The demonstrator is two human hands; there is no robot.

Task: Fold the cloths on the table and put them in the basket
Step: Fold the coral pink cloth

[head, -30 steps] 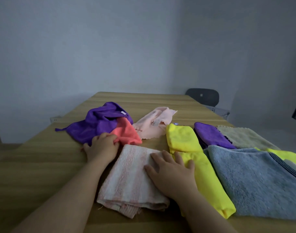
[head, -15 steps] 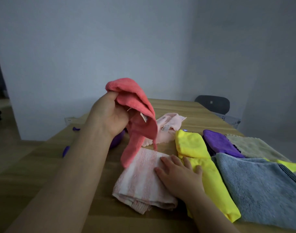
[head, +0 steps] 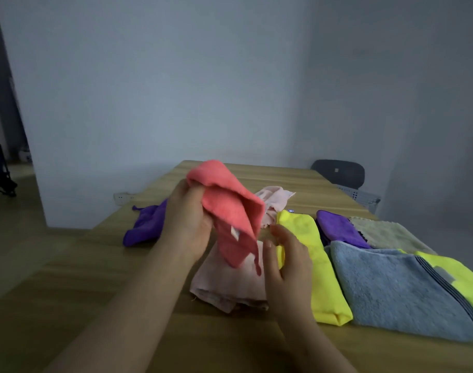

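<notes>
- Coral cloth (head: 230, 211) hangs bunched from the left hand (head: 188, 219), which grips its top, probably raised to find an edge for folding.
- The right hand (head: 286, 259), fingers loose and holding nothing, hovers beside the dangling end.
- A folded yellow cloth (head: 318, 265) lies just right of the hands on the wooden tabletop (head: 149, 305); grey walls (head: 176, 90) beyond; no basket in view.

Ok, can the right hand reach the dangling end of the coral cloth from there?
Probably yes: the right hand is open just beside the coral cloth, which the left hand holds up, with nothing between them.
</notes>
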